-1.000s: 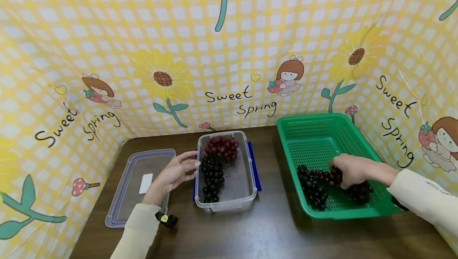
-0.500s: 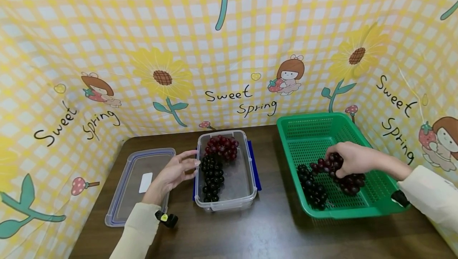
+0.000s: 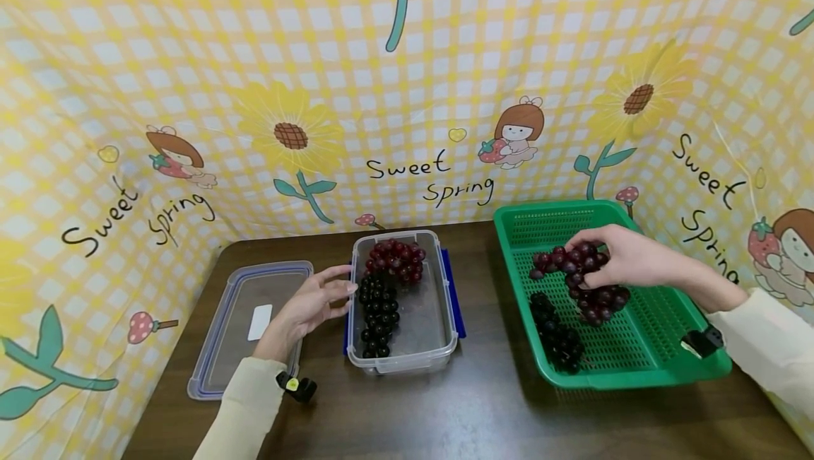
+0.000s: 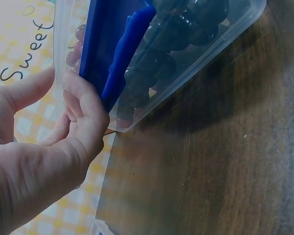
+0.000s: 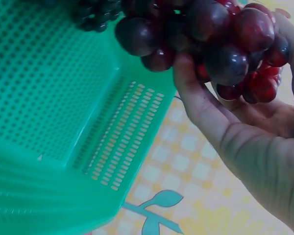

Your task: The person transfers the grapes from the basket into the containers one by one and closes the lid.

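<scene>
A bunch of dark red grapes (image 3: 577, 262) hangs from my right hand (image 3: 620, 255), which pinches it above the green basket (image 3: 649, 373). In the right wrist view, thumb and fingers grip its round berries (image 5: 225, 63). A second, black bunch of grapes (image 3: 556, 333) lies in the basket's near left part. My left hand (image 3: 311, 304) rests its relaxed fingers at the left wall of the clear container (image 3: 422, 333), next to a blue side latch (image 4: 117, 54). Inside that container lie red grapes (image 3: 396, 261) at the back and black grapes (image 3: 377, 315) along the left side.
Left of the container lies its clear lid (image 3: 235, 333) with a white label (image 3: 260, 323), partly behind my left forearm. Another blue latch (image 3: 453, 294) hangs down on the container's right side. A yellow checked cloth (image 3: 407, 92) rises behind the brown wooden table (image 3: 483, 389).
My right hand has lifted the dark red grapes off the basket floor, up and to the left. The left hand stays at the container.
</scene>
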Available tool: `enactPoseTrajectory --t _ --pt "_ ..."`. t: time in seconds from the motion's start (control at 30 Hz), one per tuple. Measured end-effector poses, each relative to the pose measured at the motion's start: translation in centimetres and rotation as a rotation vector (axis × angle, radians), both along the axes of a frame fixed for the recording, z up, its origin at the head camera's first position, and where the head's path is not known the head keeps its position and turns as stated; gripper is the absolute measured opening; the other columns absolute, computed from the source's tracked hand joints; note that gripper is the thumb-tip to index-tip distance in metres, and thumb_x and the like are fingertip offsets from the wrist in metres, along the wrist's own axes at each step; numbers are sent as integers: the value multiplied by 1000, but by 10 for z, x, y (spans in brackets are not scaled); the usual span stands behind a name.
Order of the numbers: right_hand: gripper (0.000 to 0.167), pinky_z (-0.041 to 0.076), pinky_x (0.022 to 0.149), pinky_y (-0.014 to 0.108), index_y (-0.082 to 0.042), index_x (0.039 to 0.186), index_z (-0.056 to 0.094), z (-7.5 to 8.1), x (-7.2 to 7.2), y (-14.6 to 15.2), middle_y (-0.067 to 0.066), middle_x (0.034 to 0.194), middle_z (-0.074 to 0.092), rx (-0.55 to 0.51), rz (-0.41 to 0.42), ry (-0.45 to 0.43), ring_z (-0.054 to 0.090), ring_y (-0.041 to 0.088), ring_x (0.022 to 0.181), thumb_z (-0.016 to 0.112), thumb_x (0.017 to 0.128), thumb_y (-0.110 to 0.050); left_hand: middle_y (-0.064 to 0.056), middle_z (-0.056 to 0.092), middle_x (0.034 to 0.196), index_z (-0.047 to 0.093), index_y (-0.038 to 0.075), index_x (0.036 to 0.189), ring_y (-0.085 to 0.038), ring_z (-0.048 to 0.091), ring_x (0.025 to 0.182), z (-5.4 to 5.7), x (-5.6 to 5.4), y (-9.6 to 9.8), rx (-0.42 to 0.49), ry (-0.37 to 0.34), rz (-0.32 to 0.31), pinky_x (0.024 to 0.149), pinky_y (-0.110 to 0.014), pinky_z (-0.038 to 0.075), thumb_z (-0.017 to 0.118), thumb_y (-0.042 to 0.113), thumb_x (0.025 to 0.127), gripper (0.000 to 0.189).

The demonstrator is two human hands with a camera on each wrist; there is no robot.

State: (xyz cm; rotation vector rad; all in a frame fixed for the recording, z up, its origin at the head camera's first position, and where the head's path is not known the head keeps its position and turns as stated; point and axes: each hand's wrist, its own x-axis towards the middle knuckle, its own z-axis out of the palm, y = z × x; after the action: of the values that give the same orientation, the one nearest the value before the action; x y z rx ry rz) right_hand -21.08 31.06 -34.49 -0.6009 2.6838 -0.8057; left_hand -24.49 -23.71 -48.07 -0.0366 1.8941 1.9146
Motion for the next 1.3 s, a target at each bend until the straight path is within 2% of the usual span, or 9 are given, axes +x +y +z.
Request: enactPoseTrajectory --t 0.1,0.3,0.37,0.5,0.73,0.9,1.1,1.2,1.3 --pt "53 43 62 29 -10 135 65 4 -1 -6 12 121 73 -37 -33 22 49 7 70 84 85 -14 3 65 108 30 4 163 -12 63 96 0 0 0 8 1 -2 86 -29 58 66 13 104 69" --pt "57 37 54 30 -13 141 62 10 -3 -23 16 121 70 -111 -85 26 24 7 52 82 88 -19 3 65 107 33 5 162 -13 62 97 1 -1 2 20 1 -1 85 -28 57 66 13 104 67" --pt "56 38 55 30 -14 140 62 11 -5 -30 17 124 69 -138 -94 30 29 7 54 82 88 -20 4 65 107 34 5 161 -13 62 97 0 -1 2 22 0 4 84 -28 57 66 12 104 66" --pt "57 40 58 33 -14 141 62 12 -9 -44 19 148 58 -196 -94 32 42 10 64 83 89 -22 4 65 107 34 5 161 -13 63 97 0 -1 2 23 3 6 84 -28 57 66 11 104 66" --pt "57 41 57 34 -13 141 62 11 -13 -69 18 144 61 -293 -72 -4 52 17 74 82 88 -18 3 65 107 33 5 161 -13 63 97 2 -1 2 23 4 6 83 -27 57 66 11 104 67" --pt "58 40 56 34 -14 141 61 6 -16 -85 17 141 62 -309 -101 -26 44 14 64 82 87 -18 3 65 108 31 3 162 -12 63 96 3 -1 1 24 4 6 83 -27 58 67 12 103 70" --pt "58 47 72 34 -13 142 60 -8 -19 -106 13 127 71 -351 -131 -44 60 21 93 82 89 -20 4 65 107 30 3 162 -12 63 96 2 1 1 26 -8 6 84 -27 58 66 11 104 69" --pt "58 48 80 39 -13 142 61 -14 -19 -117 14 138 66 -368 -150 -56 60 32 119 82 88 -22 4 65 107 29 2 162 -11 63 95 2 2 1 26 -6 8 84 -27 57 66 11 104 69" --pt "60 47 86 40 -13 143 60 -18 -19 -129 16 153 54 -376 -168 -68 50 37 138 83 89 -25 3 65 107 29 2 162 -11 63 94 2 2 2 27 -3 8 83 -27 57 66 11 104 70"
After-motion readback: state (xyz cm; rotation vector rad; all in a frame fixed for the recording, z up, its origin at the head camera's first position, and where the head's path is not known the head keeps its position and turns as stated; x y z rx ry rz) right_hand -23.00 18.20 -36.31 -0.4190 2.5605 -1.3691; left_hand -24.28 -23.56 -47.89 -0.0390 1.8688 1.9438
